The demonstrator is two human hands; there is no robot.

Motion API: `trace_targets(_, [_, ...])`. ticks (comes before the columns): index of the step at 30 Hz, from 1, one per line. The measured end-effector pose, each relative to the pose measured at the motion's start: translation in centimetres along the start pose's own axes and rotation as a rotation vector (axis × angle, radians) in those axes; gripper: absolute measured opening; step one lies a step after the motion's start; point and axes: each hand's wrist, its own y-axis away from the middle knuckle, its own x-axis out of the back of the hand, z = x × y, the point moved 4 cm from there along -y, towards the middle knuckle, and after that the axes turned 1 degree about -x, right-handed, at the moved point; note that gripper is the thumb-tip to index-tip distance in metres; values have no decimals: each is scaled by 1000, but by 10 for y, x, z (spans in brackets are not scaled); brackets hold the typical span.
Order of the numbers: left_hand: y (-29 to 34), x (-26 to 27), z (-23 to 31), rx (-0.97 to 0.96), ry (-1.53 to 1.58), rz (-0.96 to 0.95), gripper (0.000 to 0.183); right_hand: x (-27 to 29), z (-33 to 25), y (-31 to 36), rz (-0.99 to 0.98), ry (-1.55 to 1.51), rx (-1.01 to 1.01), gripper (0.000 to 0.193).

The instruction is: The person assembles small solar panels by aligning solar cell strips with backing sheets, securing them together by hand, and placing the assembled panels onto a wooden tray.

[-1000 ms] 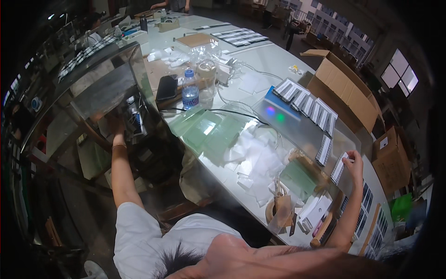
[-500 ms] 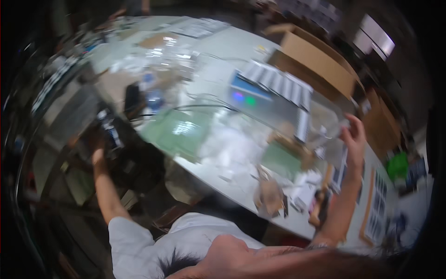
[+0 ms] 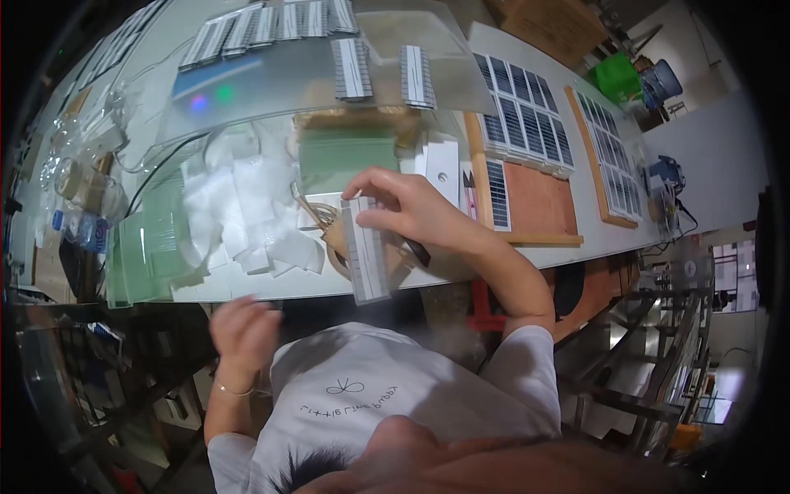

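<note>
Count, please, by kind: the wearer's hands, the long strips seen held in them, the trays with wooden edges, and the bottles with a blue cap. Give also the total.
Hands: 2 (left hand, right hand)
Held strip: 1, counted as one piece
Wooden-edged trays: 2 (left tray, right tray)
Blue-capped bottle: 1
Total: 6

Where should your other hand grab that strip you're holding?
Probably the lower end of the strip, pinching its long edges from the left: the right hand holds its upper end, the narrow lower part is free, and the left hand is on that side.
</note>
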Motion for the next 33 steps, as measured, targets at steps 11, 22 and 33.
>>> trace_targets(11, [-52,-69,53,-245,283,-175,29,-12,12,3,181,203,266,34])
trace_targets(22, [-56,-77,49,-228,275,-169,27,-11,29,11,253,199,145,26])
trace_targets(33, [-52,-77,49,-216,294,-162,26,-11,30,8,255,209,169,23])
